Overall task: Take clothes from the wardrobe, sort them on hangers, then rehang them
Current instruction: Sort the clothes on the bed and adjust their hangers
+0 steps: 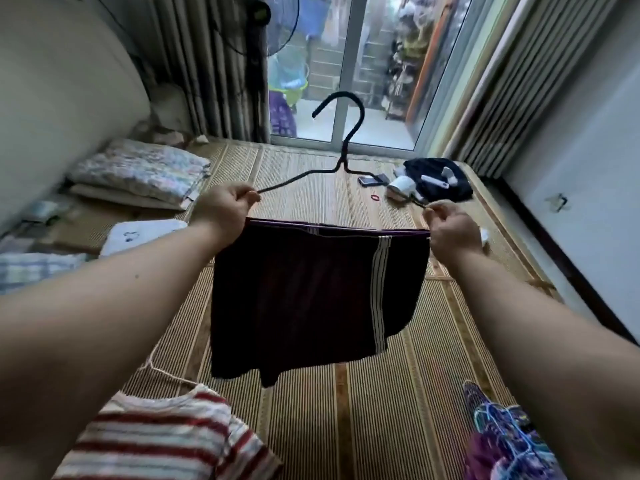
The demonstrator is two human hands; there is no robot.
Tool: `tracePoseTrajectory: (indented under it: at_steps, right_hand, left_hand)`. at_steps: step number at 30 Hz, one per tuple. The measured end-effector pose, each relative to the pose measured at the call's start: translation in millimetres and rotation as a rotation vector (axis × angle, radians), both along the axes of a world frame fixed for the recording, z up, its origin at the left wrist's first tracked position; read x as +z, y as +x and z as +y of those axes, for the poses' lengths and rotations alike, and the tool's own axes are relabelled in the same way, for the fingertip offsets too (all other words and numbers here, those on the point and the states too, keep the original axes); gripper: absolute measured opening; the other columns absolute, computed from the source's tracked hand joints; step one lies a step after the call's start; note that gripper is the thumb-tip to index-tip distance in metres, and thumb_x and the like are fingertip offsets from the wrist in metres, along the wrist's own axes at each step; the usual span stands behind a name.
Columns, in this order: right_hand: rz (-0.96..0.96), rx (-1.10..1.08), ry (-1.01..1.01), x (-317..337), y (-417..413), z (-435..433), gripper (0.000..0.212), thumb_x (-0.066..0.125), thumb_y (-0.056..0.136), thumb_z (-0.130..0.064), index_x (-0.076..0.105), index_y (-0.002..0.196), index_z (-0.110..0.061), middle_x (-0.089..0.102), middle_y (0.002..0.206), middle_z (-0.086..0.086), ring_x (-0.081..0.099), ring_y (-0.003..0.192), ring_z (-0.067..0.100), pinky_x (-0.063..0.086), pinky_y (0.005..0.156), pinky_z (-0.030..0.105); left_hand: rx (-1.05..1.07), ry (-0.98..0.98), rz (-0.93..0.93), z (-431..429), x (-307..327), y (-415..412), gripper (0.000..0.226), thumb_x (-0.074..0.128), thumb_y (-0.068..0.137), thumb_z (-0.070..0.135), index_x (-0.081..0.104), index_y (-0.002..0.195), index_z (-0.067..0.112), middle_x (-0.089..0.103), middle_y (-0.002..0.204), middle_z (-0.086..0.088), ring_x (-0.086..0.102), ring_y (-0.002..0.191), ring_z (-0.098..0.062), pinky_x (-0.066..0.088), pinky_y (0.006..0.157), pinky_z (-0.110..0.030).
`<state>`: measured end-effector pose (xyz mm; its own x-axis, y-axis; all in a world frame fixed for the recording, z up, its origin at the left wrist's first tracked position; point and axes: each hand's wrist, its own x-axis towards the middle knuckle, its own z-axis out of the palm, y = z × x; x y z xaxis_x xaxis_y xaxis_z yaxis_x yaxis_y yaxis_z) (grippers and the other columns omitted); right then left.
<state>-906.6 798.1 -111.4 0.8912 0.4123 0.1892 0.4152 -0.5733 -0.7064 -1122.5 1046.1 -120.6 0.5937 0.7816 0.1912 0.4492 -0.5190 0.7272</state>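
Note:
A dark maroon pair of shorts [301, 299] with white side stripes hangs over the bottom bar of a black hanger [346, 147], held up above a woven mat. My left hand [223, 209] grips the hanger's left end together with the waistband. At the right end, my right hand [450, 226] pinches the hanger and the cloth. The hook points up and away from me. A red-and-white striped top [166, 441] lies on the mat at the lower left, and patterned purple cloth [502, 438] lies at the lower right.
The mat [311, 427] covers the bed. Folded bedding [138, 171] and a white pillow [138, 235] sit on the left. A dark garment [440, 178], a phone [372, 180] and a red hair tie [375, 198] lie at the far right. Glass doors [346, 64] and curtains stand beyond.

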Motion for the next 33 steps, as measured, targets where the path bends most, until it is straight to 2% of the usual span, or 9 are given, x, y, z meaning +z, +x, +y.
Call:
tracePoseTrajectory:
  at_steps: [3, 7, 12, 18, 23, 26, 29, 31, 33]
  right_hand:
    - [-0.105, -0.026, 0.21, 2, 16, 27, 0.019, 0.055, 0.092, -0.019, 0.066, 0.104, -0.009, 0.066, 0.116, 0.01, 0.056, 0.109, 0.026, 0.034, 0.081, 0.019]
    - [-0.079, -0.013, 0.234, -37, 36, 38, 0.018, 0.056, 0.092, -0.02, 0.066, 0.105, -0.011, 0.066, 0.106, 0.004, 0.057, 0.101, 0.018, 0.032, 0.08, 0.014]
    - [0.07, -0.006, 0.055, -128, 38, 12, 0.019, 0.054, 0.093, -0.023, 0.065, 0.107, -0.014, 0.063, 0.1, 0.002, 0.054, 0.093, 0.017, 0.034, 0.08, 0.021]
    - [0.252, 0.084, -0.286, -221, 32, -22, 0.013, 0.048, 0.096, -0.023, 0.056, 0.086, -0.023, 0.059, 0.079, -0.004, 0.052, 0.07, 0.008, 0.036, 0.055, 0.016]
    - [0.38, 0.056, -0.46, -274, 38, -24, 0.019, 0.046, 0.097, -0.029, 0.061, 0.099, -0.019, 0.064, 0.093, 0.002, 0.058, 0.086, 0.02, 0.041, 0.07, 0.031]
    - [0.362, 0.037, -0.388, -279, 50, -10, 0.023, 0.047, 0.096, -0.026, 0.06, 0.111, -0.015, 0.064, 0.111, 0.009, 0.057, 0.102, 0.025, 0.045, 0.088, 0.035]
    - [0.417, 0.059, -0.277, -290, 57, 6, 0.047, 0.051, 0.094, -0.024, 0.041, 0.14, -0.022, 0.032, 0.149, 0.013, 0.033, 0.137, 0.027, 0.028, 0.114, 0.043]
    - [0.454, 0.115, -0.35, -296, 49, 10, 0.059, 0.05, 0.095, -0.026, 0.024, 0.148, -0.028, 0.002, 0.158, 0.011, 0.008, 0.146, 0.027, 0.011, 0.119, 0.044]
    - [0.415, 0.181, -0.466, -300, 35, 7, 0.063, 0.049, 0.095, -0.028, 0.017, 0.149, -0.029, -0.006, 0.159, 0.009, 0.0, 0.146, 0.029, 0.005, 0.12, 0.044]
  left_hand:
    - [0.055, 0.173, -0.156, 22, 4, 18, 0.018, 0.06, 0.09, 0.026, 0.071, 0.097, 0.013, 0.066, 0.094, -0.012, 0.06, 0.095, -0.028, 0.038, 0.077, -0.027]
    - [0.014, 0.186, -0.17, 37, -29, 32, 0.017, 0.06, 0.089, 0.024, 0.072, 0.096, 0.013, 0.064, 0.096, -0.013, 0.058, 0.095, -0.026, 0.04, 0.083, -0.029]
    - [-0.059, 0.013, -0.002, 18, -117, 38, 0.016, 0.057, 0.092, 0.021, 0.071, 0.093, 0.016, 0.059, 0.091, -0.002, 0.058, 0.085, -0.021, 0.039, 0.073, -0.027]
    - [-0.12, -0.138, 0.348, -11, -220, 38, 0.017, 0.051, 0.095, 0.028, 0.067, 0.095, 0.026, 0.062, 0.094, 0.001, 0.057, 0.09, -0.02, 0.041, 0.073, -0.03]
    - [-0.077, -0.212, 0.492, -19, -268, 47, 0.017, 0.052, 0.095, 0.031, 0.067, 0.098, 0.025, 0.067, 0.1, -0.001, 0.058, 0.096, -0.022, 0.036, 0.073, -0.027]
    - [-0.007, -0.246, 0.416, -9, -273, 57, 0.02, 0.054, 0.094, 0.03, 0.066, 0.107, 0.022, 0.066, 0.11, -0.005, 0.058, 0.104, -0.024, 0.039, 0.081, -0.027]
    - [0.036, -0.231, 0.431, 1, -286, 71, 0.059, 0.061, 0.088, 0.032, 0.039, 0.142, 0.024, 0.039, 0.145, -0.014, 0.03, 0.137, -0.031, 0.025, 0.112, -0.039]
    - [0.013, -0.255, 0.527, -11, -289, 74, 0.083, 0.064, 0.085, 0.035, 0.014, 0.15, 0.027, 0.011, 0.158, -0.011, -0.001, 0.146, -0.031, 0.011, 0.116, -0.05]
    - [-0.057, -0.26, 0.538, -33, -291, 75, 0.088, 0.064, 0.085, 0.035, 0.008, 0.151, 0.026, 0.002, 0.159, -0.008, -0.008, 0.146, -0.029, 0.01, 0.117, -0.053]
